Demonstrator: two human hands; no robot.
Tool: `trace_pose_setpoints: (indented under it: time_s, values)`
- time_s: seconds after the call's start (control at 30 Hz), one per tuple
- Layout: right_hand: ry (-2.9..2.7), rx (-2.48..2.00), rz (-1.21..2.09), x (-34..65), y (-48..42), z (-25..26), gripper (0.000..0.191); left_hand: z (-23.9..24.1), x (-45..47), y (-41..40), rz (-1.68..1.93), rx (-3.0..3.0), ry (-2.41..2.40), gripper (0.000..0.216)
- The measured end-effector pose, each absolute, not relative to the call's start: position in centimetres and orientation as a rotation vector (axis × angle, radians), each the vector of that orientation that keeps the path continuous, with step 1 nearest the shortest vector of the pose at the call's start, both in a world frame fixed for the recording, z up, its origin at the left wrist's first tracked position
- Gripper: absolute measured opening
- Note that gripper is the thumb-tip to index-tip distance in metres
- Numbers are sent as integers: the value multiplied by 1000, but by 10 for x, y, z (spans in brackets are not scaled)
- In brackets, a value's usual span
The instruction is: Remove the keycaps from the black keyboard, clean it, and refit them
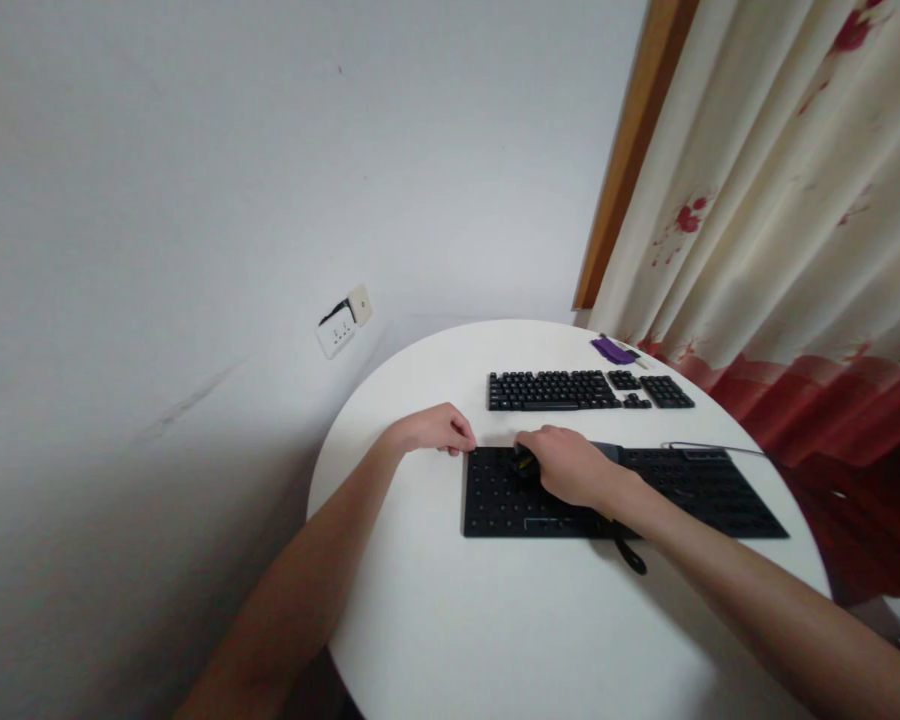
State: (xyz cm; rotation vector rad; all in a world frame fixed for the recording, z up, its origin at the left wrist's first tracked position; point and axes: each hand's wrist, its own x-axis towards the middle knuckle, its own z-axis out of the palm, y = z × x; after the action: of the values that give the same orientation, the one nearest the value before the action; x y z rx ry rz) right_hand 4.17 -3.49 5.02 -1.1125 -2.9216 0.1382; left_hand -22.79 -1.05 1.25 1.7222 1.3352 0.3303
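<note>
A black keyboard base (487, 500) lies flat on the table, with rows of small bare key posts where keycaps would sit. At its upper left corner, my left hand (444, 430) has thumb and fingers pinched together at the edge; whether anything small is between them cannot be made out. Over the left half of the base, my right hand (570, 465) is wrapped round a black handheld tool (525, 463) with yellow marks. The palm and fingers hide most of this tool. A black strap loop (631, 558) shows below the right wrist.
Behind the base, black keycaps (551, 390) lie in keyboard order. A purple cloth-like item (612, 350) rests near the far edge of the round white table (420, 610). A thin cable (712, 446) runs off right. Wall and curtain (720, 200) border the table.
</note>
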Motion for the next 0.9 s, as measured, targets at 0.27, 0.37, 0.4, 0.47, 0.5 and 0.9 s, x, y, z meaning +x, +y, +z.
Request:
trace_pose_setpoints:
  time_s: [0.27, 0.37, 0.4, 0.47, 0.5, 0.9]
  values:
    - [-2847, -1284, 185, 85, -26, 47, 46, 14, -228, -10, 318, 1717, 1350, 24]
    - [-2843, -1294, 169, 89, -25, 47, 45, 16, -227, -11, 306, 1726, 1363, 24]
    - [-2842, -1298, 172, 90, -25, 47, 44, 17, -227, -11, 303, 1728, 1362, 24]
    - [-2839, -1307, 183, 93, -23, 47, 44, 17, -227, -12, 302, 1732, 1358, 25]
    - [-2837, -1322, 184, 95, -22, 46, 44, 17, -227, -11, 302, 1734, 1358, 25]
    - [-2725, -1625, 210, 170, -4, 41, 50, 15, -229, -9, 299, 1694, 1359, 23]
